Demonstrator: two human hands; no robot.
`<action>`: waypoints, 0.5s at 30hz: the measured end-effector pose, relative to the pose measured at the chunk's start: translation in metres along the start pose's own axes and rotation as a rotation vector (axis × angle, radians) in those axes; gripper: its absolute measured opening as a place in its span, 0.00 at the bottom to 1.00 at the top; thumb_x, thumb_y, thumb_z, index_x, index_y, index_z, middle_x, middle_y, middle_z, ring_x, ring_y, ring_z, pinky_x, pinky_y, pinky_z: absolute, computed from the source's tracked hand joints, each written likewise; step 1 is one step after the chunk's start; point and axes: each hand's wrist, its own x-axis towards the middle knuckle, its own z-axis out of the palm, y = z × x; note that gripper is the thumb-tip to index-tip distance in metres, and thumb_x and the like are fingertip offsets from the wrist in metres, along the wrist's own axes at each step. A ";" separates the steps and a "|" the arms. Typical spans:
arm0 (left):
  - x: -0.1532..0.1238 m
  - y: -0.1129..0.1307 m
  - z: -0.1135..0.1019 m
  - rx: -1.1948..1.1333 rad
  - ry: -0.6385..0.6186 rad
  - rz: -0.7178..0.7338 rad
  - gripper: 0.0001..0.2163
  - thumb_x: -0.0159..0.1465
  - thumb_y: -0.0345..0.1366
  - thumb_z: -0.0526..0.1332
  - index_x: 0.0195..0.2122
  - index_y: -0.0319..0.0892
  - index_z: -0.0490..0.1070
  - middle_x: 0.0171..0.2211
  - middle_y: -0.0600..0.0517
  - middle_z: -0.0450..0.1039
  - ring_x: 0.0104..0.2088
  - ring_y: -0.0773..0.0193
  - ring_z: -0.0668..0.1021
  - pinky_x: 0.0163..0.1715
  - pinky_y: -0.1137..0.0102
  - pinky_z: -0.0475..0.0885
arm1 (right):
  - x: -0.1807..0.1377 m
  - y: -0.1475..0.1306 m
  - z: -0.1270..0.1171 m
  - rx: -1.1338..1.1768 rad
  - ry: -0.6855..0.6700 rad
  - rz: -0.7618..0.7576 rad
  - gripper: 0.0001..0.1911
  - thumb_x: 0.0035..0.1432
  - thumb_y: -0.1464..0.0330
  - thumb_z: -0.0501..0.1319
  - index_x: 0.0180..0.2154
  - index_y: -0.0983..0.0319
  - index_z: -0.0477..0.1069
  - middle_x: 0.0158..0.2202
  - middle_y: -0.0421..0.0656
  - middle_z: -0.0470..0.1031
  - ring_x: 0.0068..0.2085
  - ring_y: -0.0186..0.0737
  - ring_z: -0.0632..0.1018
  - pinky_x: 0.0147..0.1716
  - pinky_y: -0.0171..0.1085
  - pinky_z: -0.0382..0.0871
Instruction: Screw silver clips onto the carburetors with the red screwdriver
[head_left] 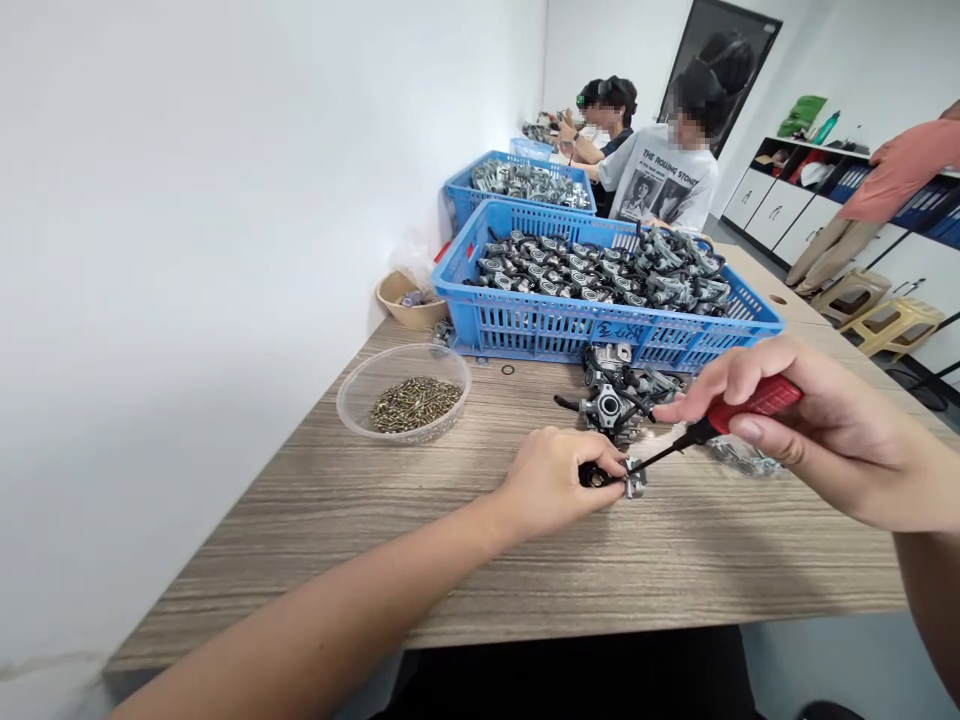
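Observation:
My left hand (551, 485) is closed around a small metal part (634, 480) and pins it against the wooden table (337, 520). My right hand (814, 430) grips a red-handled screwdriver (739, 408), and its dark shaft slants down-left with the tip touching that part. Just behind the part lies a grey metal carburetor-like assembly (611, 400).
A clear plastic bowl of small screws (409, 400) sits at the left. A blue crate (540, 320) full of metal assemblies stands behind, with a second blue crate (465, 195) farther back. A tan bowl (401, 300) rests by the wall. Two seated people work beyond; another person bends at the right.

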 end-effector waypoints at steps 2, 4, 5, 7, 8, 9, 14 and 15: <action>-0.001 -0.001 -0.001 0.005 -0.006 0.015 0.06 0.60 0.32 0.79 0.35 0.48 0.87 0.43 0.56 0.91 0.45 0.57 0.91 0.51 0.66 0.83 | 0.008 0.007 0.018 0.216 0.148 -0.018 0.07 0.77 0.69 0.62 0.49 0.52 0.65 0.41 0.40 0.78 0.42 0.43 0.86 0.44 0.48 0.87; -0.001 -0.001 -0.001 0.016 -0.017 0.035 0.05 0.60 0.32 0.79 0.36 0.48 0.87 0.43 0.56 0.91 0.46 0.57 0.91 0.52 0.65 0.83 | 0.017 0.013 0.040 0.375 0.315 -0.049 0.08 0.79 0.69 0.60 0.46 0.51 0.62 0.32 0.33 0.69 0.29 0.35 0.77 0.41 0.47 0.87; -0.001 -0.002 -0.001 0.024 -0.019 0.045 0.05 0.61 0.32 0.79 0.36 0.48 0.87 0.43 0.56 0.91 0.46 0.57 0.91 0.52 0.66 0.83 | 0.022 0.014 0.050 0.422 0.375 -0.068 0.08 0.79 0.68 0.60 0.45 0.51 0.61 0.30 0.31 0.66 0.25 0.33 0.71 0.38 0.46 0.86; -0.002 -0.002 -0.002 0.039 -0.024 0.058 0.05 0.61 0.32 0.78 0.36 0.49 0.86 0.43 0.57 0.91 0.45 0.57 0.91 0.51 0.66 0.83 | 0.031 0.016 0.066 0.478 0.515 -0.088 0.10 0.78 0.66 0.61 0.44 0.51 0.59 0.26 0.29 0.62 0.21 0.32 0.63 0.31 0.41 0.83; -0.002 -0.002 -0.002 0.040 -0.021 0.060 0.05 0.61 0.32 0.78 0.36 0.49 0.86 0.43 0.57 0.91 0.45 0.57 0.91 0.50 0.66 0.83 | 0.034 0.016 0.071 0.492 0.569 -0.086 0.11 0.78 0.65 0.62 0.44 0.51 0.59 0.25 0.28 0.60 0.20 0.31 0.61 0.27 0.39 0.81; -0.003 -0.002 -0.002 0.037 -0.016 0.059 0.06 0.61 0.32 0.78 0.37 0.49 0.86 0.44 0.57 0.91 0.44 0.57 0.91 0.49 0.66 0.83 | 0.038 0.016 0.074 0.501 0.612 -0.078 0.11 0.79 0.64 0.62 0.44 0.51 0.58 0.24 0.28 0.59 0.19 0.31 0.59 0.24 0.38 0.79; -0.002 0.000 -0.005 0.008 -0.016 0.018 0.05 0.59 0.32 0.78 0.34 0.49 0.86 0.44 0.57 0.91 0.44 0.58 0.90 0.46 0.67 0.81 | 0.048 0.017 0.076 0.532 0.561 -0.085 0.13 0.79 0.61 0.60 0.45 0.49 0.54 0.22 0.26 0.55 0.15 0.31 0.55 0.14 0.33 0.71; -0.001 0.001 -0.006 -0.006 -0.032 0.003 0.05 0.60 0.31 0.78 0.34 0.48 0.85 0.43 0.57 0.91 0.43 0.58 0.90 0.46 0.68 0.81 | 0.049 0.016 0.076 0.549 0.508 -0.112 0.12 0.79 0.61 0.60 0.45 0.49 0.54 0.22 0.26 0.55 0.15 0.31 0.55 0.14 0.33 0.72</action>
